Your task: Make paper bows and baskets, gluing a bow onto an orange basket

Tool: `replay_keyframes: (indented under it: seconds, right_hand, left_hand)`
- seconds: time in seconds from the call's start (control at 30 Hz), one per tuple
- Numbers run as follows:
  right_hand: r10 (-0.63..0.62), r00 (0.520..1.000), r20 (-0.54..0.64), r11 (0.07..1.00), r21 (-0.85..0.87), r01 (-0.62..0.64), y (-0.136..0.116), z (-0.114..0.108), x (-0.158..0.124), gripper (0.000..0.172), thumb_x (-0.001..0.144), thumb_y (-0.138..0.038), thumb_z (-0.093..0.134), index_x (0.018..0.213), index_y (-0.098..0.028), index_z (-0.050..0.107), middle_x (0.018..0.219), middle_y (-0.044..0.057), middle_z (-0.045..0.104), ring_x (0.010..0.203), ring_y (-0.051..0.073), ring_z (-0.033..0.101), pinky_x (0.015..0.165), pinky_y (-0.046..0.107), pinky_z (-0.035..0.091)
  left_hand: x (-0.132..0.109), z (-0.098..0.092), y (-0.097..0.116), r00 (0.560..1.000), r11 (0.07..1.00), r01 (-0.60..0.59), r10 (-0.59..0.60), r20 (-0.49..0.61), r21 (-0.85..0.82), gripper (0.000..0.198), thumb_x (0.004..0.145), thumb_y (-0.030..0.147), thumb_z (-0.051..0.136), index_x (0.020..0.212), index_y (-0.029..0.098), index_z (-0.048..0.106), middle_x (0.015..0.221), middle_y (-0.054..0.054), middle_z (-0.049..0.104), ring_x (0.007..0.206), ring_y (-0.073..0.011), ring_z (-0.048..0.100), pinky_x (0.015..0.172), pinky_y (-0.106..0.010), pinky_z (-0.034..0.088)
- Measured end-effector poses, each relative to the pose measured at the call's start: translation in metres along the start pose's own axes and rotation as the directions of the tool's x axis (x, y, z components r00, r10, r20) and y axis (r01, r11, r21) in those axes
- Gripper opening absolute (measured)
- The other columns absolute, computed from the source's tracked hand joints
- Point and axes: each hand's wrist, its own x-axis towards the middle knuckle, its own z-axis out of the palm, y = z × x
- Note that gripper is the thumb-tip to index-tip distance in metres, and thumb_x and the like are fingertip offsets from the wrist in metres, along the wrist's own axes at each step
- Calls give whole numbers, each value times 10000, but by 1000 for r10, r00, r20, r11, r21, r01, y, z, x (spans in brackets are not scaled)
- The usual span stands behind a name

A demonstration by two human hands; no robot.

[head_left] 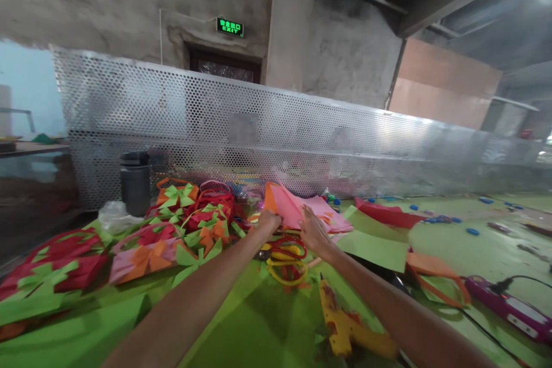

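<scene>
A pink sheet of craft paper, standing partly folded up with an orange paper edge at its left, is between my hands. My left hand is closed on its lower left edge. My right hand grips the sheet near the fold, fingers pointing away from me and partly hidden. More pink paper with small orange pieces on it spreads to the right. Just below my hands lie scissors with red handles and a pair with yellow handles. A yellow glue gun lies beneath my right forearm.
Red and pink paper bags with green and orange bows pile up at left, near a dark cup. Green sheets, an orange paper piece and a purple power strip with a cable lie right. A perforated metal panel stands behind.
</scene>
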Motion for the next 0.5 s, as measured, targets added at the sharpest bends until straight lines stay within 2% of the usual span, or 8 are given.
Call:
replay_keyframes:
  seconds: [0.27,0.37,0.5]
  right_hand:
    - [-101,991,87,994,-41,104,-6,-6,-7,344,893,-321,565,1203,-175,536,1252,91,537,1070,242,557,882,472,471]
    - [-60,994,93,998,-19,62,-7,-1,-5,340,895,-322,561,1200,-174,536,1232,89,548,1040,233,571,859,457,486]
    - [49,996,68,997,50,-53,0,7,3,314,902,-319,552,1182,-178,546,1195,82,567,994,213,590,824,423,507]
  left_hand:
    - [-2,0,7,991,988,-122,115,72,99,320,900,323,558,1170,152,548,1175,-84,563,988,-235,586,818,-421,511]
    - [-4,4,8,990,988,-128,122,74,87,323,900,325,558,1171,150,546,1170,-84,565,983,-233,589,813,-420,512]
    - [-9,8,6,991,991,-113,108,74,68,318,905,315,554,1179,154,537,1165,-93,566,969,-216,594,805,-415,516]
